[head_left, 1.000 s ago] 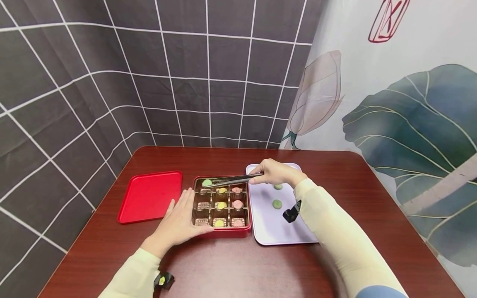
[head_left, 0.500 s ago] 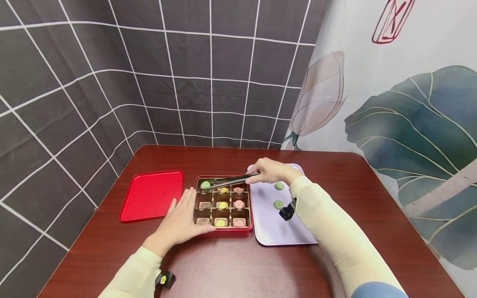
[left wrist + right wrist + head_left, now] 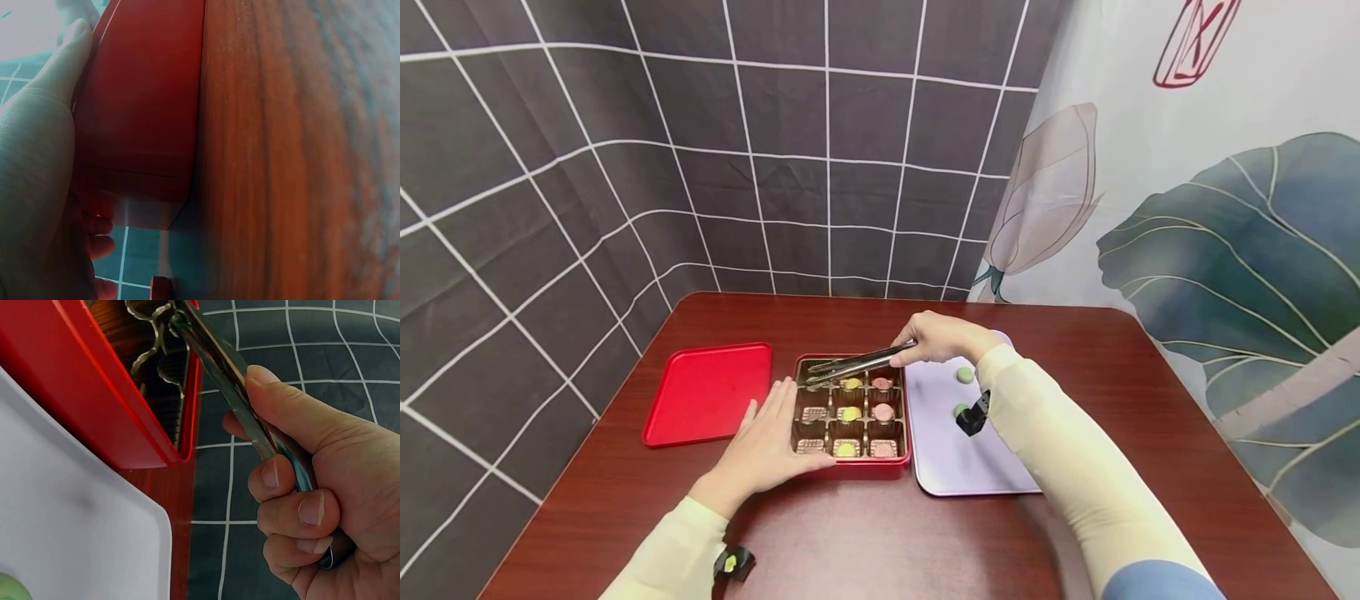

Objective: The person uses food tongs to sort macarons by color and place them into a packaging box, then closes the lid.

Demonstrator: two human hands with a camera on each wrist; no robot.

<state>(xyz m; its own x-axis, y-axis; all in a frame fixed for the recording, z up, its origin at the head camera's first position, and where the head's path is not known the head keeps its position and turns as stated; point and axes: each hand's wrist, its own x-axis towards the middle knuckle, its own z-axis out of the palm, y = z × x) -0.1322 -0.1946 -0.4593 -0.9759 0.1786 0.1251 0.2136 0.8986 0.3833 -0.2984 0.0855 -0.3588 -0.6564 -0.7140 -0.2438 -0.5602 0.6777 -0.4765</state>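
The place looked like a makeshift filming corner, in what building could not be told: a creased dark cloth (image 3: pixel 782 192) with white grid lines hung behind a wooden table (image 3: pixel 1060 333), a white curtain (image 3: pixel 1120 50) printed with leaf and flower met it, and a black camera (image 3: pixel 973 417) sat at each cuff (image 3: pixel 1000 362).

From above, the head view faces forward and down, sharing the red box (image 3: pixel 868 470) with both close wrist views.

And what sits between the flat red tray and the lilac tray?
The sectioned red box, with the left hand against its left side; the head view shows this.
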